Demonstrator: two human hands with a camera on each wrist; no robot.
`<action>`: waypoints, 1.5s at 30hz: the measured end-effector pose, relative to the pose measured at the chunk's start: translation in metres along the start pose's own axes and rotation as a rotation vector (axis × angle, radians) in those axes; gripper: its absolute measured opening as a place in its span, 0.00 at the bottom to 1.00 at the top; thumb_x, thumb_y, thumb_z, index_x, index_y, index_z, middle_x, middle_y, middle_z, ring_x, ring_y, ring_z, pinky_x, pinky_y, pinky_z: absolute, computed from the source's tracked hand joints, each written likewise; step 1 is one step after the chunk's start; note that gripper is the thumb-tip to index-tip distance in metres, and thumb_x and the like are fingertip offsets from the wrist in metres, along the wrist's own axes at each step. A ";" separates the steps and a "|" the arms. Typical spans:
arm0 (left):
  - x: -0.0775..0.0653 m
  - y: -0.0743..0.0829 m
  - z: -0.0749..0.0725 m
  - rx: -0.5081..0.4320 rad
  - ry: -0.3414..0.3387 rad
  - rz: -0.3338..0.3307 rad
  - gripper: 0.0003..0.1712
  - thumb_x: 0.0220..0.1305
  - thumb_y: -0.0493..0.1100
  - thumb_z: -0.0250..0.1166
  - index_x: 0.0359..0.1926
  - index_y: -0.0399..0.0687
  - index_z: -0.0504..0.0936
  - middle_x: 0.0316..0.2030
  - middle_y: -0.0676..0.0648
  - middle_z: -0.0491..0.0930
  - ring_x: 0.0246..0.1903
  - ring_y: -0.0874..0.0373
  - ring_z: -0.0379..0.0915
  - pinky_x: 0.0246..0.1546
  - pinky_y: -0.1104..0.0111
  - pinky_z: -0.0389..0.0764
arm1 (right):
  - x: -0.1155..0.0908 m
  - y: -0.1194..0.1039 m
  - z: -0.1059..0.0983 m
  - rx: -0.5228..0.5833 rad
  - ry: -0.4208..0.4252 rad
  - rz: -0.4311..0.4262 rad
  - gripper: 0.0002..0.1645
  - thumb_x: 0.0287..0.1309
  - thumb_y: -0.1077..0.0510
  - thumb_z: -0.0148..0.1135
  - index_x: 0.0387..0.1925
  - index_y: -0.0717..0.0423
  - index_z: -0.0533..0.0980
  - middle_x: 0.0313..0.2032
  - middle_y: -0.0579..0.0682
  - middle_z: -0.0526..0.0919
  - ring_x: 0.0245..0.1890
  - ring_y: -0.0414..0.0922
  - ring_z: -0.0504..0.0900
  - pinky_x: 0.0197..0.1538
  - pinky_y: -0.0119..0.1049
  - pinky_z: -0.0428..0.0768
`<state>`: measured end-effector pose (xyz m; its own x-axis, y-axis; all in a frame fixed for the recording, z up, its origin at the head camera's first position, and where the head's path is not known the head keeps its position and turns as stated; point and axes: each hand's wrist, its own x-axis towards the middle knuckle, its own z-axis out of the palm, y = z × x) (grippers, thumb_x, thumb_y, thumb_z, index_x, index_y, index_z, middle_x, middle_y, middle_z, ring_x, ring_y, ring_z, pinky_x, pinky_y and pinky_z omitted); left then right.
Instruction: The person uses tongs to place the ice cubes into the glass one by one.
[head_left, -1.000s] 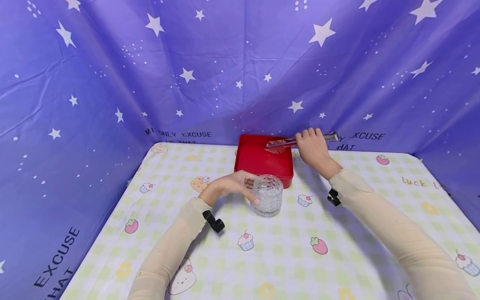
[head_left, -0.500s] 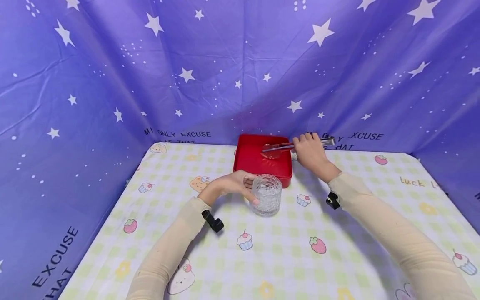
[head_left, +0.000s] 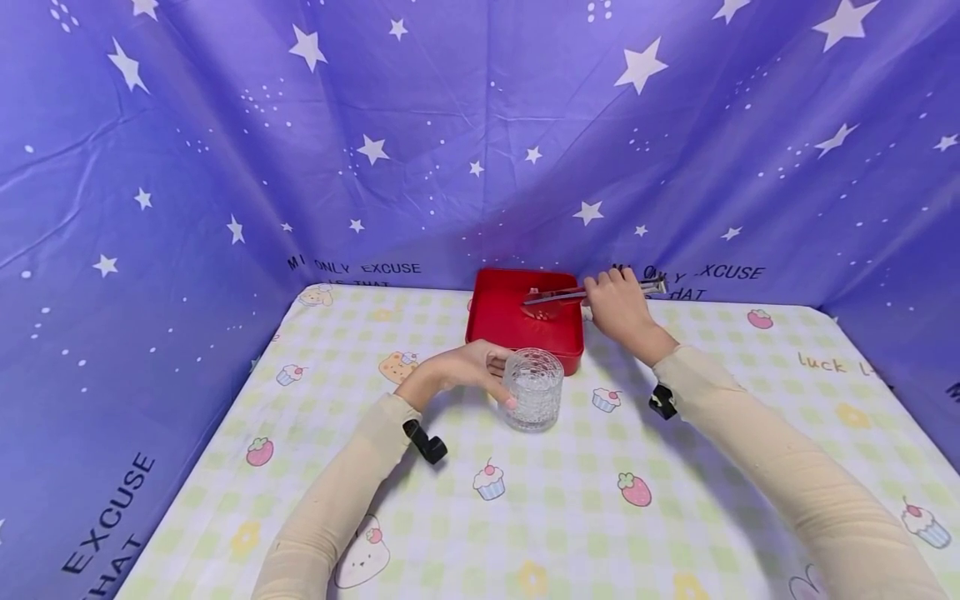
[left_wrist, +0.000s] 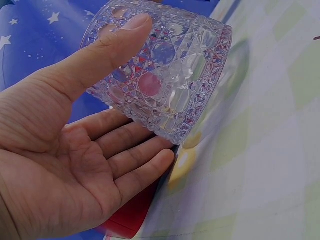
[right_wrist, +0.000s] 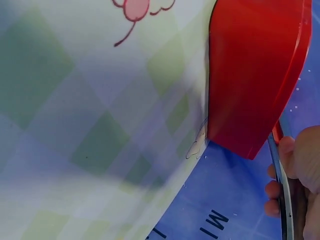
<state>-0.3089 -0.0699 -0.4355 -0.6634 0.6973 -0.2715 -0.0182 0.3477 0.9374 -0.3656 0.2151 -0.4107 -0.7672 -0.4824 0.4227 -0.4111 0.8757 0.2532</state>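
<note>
My left hand (head_left: 474,371) holds a clear cut-glass tumbler (head_left: 534,392) by its side, standing on the tablecloth in front of the red tray. In the left wrist view the thumb lies across the faceted wall of the tumbler (left_wrist: 165,65), and the fingers reach under its far side. Farther back, my right hand (head_left: 618,304) grips metal tongs (head_left: 555,295) around their arms. The tips of the tongs are down inside the red tray (head_left: 487,329), beside a small pale glint. In the right wrist view the tray's side wall (right_wrist: 255,75) hides those tips.
A checked tablecloth (head_left: 420,517) printed with cupcakes and strawberries covers the table. Behind the tray hangs a purple star-printed curtain (head_left: 420,192), which also closes off both sides. Each wrist wears a black strap.
My right hand has moved slightly left and down, bringing the tips of the tongs lower and farther into the tray. The left hand and the tumbler stay in place.
</note>
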 end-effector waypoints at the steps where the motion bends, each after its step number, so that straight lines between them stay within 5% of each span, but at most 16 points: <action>1: 0.000 0.000 0.000 0.001 -0.001 0.000 0.41 0.48 0.31 0.78 0.66 0.40 0.77 0.57 0.44 0.83 0.56 0.56 0.79 0.62 0.67 0.80 | -0.001 0.000 0.001 0.003 -0.007 0.006 0.11 0.61 0.60 0.67 0.33 0.67 0.77 0.29 0.64 0.83 0.35 0.62 0.80 0.43 0.52 0.75; 6: 0.001 0.001 0.001 0.005 -0.011 0.000 0.42 0.49 0.31 0.78 0.68 0.40 0.75 0.59 0.43 0.82 0.57 0.56 0.78 0.62 0.67 0.80 | -0.004 0.000 0.005 0.015 0.003 0.021 0.10 0.63 0.61 0.64 0.33 0.67 0.77 0.29 0.65 0.83 0.35 0.63 0.80 0.42 0.53 0.75; 14: 0.000 0.002 0.004 -0.005 -0.018 0.017 0.40 0.49 0.30 0.77 0.66 0.39 0.77 0.58 0.42 0.83 0.56 0.57 0.80 0.62 0.67 0.80 | -0.007 -0.002 0.006 0.025 0.135 -0.007 0.10 0.56 0.64 0.66 0.28 0.67 0.73 0.22 0.64 0.79 0.29 0.63 0.78 0.38 0.52 0.73; 23: 0.001 0.000 0.004 -0.018 -0.023 0.014 0.39 0.49 0.29 0.77 0.65 0.38 0.78 0.55 0.42 0.85 0.53 0.58 0.81 0.60 0.68 0.81 | -0.007 -0.002 0.008 0.024 0.037 0.014 0.04 0.57 0.68 0.61 0.32 0.67 0.75 0.25 0.64 0.82 0.31 0.62 0.80 0.40 0.52 0.75; 32: 0.000 0.000 0.002 -0.013 -0.011 0.021 0.40 0.49 0.29 0.77 0.66 0.39 0.77 0.56 0.42 0.84 0.55 0.58 0.80 0.62 0.68 0.80 | -0.001 -0.002 0.006 0.037 0.042 0.038 0.04 0.59 0.66 0.62 0.33 0.66 0.76 0.26 0.64 0.82 0.33 0.62 0.81 0.42 0.53 0.74; 45: -0.002 0.001 0.000 -0.015 -0.015 0.019 0.42 0.49 0.30 0.77 0.67 0.37 0.75 0.57 0.41 0.83 0.56 0.57 0.80 0.63 0.67 0.79 | 0.000 -0.001 -0.016 0.125 0.196 0.042 0.05 0.54 0.68 0.62 0.33 0.65 0.75 0.26 0.63 0.81 0.31 0.63 0.81 0.37 0.54 0.73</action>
<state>-0.3073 -0.0712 -0.4342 -0.6525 0.7129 -0.2569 -0.0169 0.3252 0.9455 -0.3573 0.2134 -0.3971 -0.6797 -0.4292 0.5948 -0.4477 0.8851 0.1271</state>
